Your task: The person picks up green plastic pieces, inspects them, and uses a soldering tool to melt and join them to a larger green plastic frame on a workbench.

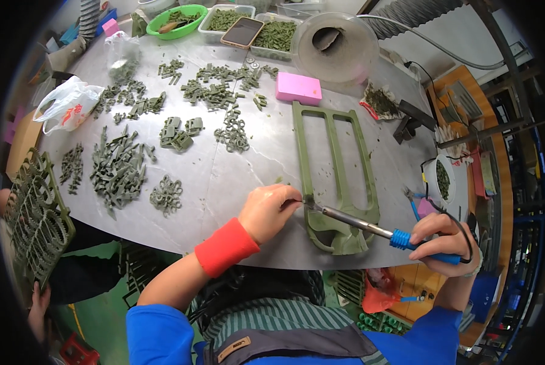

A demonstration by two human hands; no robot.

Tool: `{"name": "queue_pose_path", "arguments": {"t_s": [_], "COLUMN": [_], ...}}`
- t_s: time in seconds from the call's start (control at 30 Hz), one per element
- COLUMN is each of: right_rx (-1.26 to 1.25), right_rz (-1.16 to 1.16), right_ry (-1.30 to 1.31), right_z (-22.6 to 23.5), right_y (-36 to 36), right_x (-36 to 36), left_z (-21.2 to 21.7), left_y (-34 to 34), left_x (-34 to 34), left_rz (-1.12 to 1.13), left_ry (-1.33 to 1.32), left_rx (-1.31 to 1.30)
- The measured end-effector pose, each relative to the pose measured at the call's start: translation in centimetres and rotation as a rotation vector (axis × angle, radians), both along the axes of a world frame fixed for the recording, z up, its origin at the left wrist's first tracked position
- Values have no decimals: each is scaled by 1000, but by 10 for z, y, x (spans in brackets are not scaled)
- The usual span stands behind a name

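Note:
My left hand, with a red wristband on the forearm, pinches something small against the left rail of a long green plastic frame that lies on the grey table. My right hand grips the blue handle of a soldering iron. Its metal shaft points left, and the tip touches the frame right beside my left fingertips. What the left fingers pinch is too small to make out.
Piles of small green plastic parts cover the left and far side of the table. A pink block, a phone, trays of parts, a green bowl and a plastic bag stand farther back. Another person's hand holds a green grid at lower left.

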State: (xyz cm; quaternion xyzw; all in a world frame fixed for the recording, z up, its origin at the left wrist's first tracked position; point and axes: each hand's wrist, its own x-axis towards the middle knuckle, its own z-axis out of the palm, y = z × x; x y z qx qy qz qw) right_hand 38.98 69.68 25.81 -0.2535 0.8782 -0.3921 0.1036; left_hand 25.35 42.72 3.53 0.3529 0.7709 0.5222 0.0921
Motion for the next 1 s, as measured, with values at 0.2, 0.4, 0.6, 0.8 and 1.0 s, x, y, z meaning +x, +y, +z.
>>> {"name": "queue_pose_path", "arguments": {"t_s": [0.2, 0.4, 0.6, 0.8, 1.0], "right_rx": [101, -101, -607, -673, -803], "right_rz": [-407, -597, -887, -853, -903], "right_ry": [271, 228, 105, 76, 54], "right_z": [-4, -58, -100, -114, -123], "right_y": [14, 50, 50, 62, 57], "right_x": [35, 48, 47, 38, 21], "left_z": [-1, 17, -1, 3, 25], "left_y": [-3, -9, 8, -9, -49], "left_x": [9, 76, 87, 82, 77], "left_rz": [-6, -244, -192, -197, -157], "left_ry": [3, 244, 515, 482, 283], "left_rx": [85, -43, -102, -99, -44]}}
